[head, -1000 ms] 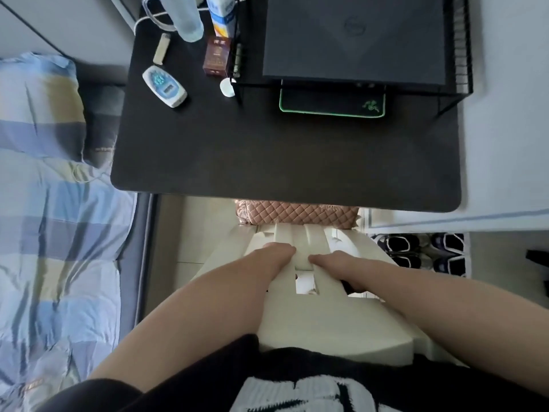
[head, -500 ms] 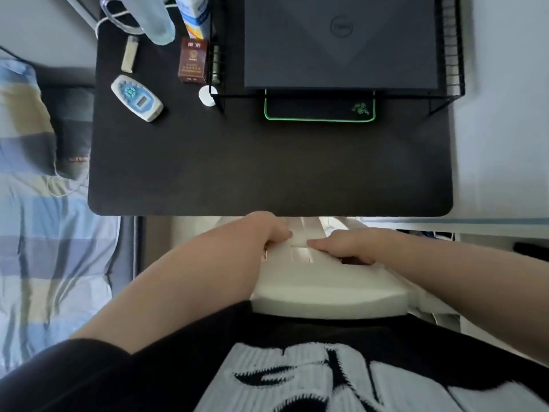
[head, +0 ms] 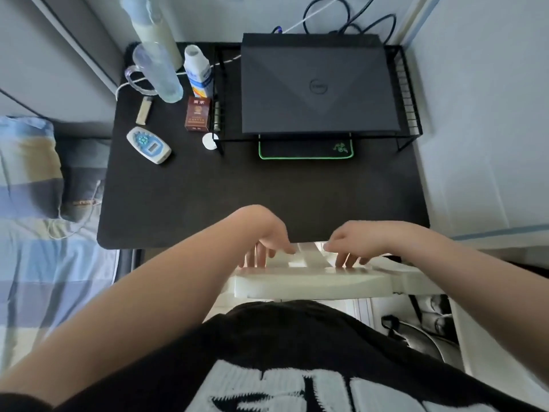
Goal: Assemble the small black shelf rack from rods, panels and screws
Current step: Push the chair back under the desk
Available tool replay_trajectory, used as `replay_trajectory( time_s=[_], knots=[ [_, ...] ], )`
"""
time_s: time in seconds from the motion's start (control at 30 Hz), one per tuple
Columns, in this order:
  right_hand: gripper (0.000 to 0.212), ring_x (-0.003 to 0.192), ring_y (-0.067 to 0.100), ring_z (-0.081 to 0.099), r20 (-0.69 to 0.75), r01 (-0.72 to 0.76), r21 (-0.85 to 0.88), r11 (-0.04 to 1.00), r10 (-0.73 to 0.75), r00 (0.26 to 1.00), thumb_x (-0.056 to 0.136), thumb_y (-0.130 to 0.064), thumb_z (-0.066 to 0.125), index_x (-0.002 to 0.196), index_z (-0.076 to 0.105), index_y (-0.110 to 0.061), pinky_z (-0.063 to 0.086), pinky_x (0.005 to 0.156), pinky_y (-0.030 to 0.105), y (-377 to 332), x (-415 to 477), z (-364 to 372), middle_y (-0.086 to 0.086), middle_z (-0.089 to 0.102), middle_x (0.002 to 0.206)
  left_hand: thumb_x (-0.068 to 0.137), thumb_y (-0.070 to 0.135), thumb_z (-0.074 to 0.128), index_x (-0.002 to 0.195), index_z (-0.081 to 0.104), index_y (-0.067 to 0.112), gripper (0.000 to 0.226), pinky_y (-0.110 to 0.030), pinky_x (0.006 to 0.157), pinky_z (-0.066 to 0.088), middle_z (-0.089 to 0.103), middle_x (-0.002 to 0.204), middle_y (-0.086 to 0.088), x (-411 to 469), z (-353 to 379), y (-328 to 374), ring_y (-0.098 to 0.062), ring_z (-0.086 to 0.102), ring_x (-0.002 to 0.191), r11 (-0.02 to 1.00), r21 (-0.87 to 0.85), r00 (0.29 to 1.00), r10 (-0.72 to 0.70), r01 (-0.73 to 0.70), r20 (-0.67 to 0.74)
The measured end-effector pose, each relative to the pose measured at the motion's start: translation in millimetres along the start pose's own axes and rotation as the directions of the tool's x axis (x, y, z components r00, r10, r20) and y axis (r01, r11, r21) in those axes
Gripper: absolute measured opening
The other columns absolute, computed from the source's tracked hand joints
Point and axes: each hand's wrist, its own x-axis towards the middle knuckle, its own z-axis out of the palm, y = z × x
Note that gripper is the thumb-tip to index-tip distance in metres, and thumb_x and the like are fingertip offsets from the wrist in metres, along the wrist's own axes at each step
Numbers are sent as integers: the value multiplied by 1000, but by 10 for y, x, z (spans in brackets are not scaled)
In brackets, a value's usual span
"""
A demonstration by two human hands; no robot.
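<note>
Two hands are on a white chair (head: 312, 282) at the near edge of the desk (head: 237, 188), and neither holds any rack part; the left hand (head: 266, 233) has its fingers hooked over the chair's slatted edge; the right hand (head: 355, 240), just beside it, grips the same edge the same way. No loose rods, panels or screws show anywhere; the only rack (head: 405, 93) in view is a black wire one standing at the far side of the desk, right of a remote (head: 148, 145), a bottle (head: 198, 72) and a red box (head: 197, 114), with a closed laptop (head: 318, 84) on top and a mat (head: 306, 148) beneath. It lies straight ahead of the hands and well apart from them, its long axis running left to right; it sits a little right of centre, so the right hand looks the nearer. Probably the chair must be let go before either hand can reach forward.
</note>
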Motion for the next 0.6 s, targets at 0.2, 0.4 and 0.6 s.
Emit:
replay_trajectory(
  time_s=[0.2, 0.4, 0.6],
  knots=[
    [45, 109, 11, 61, -415, 197, -96, 976, -219, 883, 101, -48, 53, 142, 50, -30, 47, 95, 30, -101, -415, -63, -13, 63, 120, 97, 56, 45, 117, 64, 15, 49, -36, 81, 49, 69, 109, -3, -252, 10, -13, -22, 64, 98, 969, 67, 832, 237, -236, -502],
    [61, 142, 18, 39, -559, 282, -335, 899, -431, 709, 100, -44, 54, 155, 30, -33, 38, 113, 44, -181, -576, 150, -8, 40, 156, 98, 53, 49, 149, 36, 29, 58, -33, 102, 39, 50, 146, 4, -586, 340, -205, -19, 51, 128, 882, -88, 585, 230, -463, -778],
    [70, 154, 18, 13, -579, 314, -501, 806, -583, 571, 101, -44, 54, 160, 18, -32, 19, 121, 44, -306, -602, 440, -8, 21, 166, 97, 52, 51, 155, 19, 37, 69, -48, 118, 26, 27, 160, 9, -835, 733, -421, -19, 16, 149, 873, -91, 460, 161, -480, -873]
  ],
)
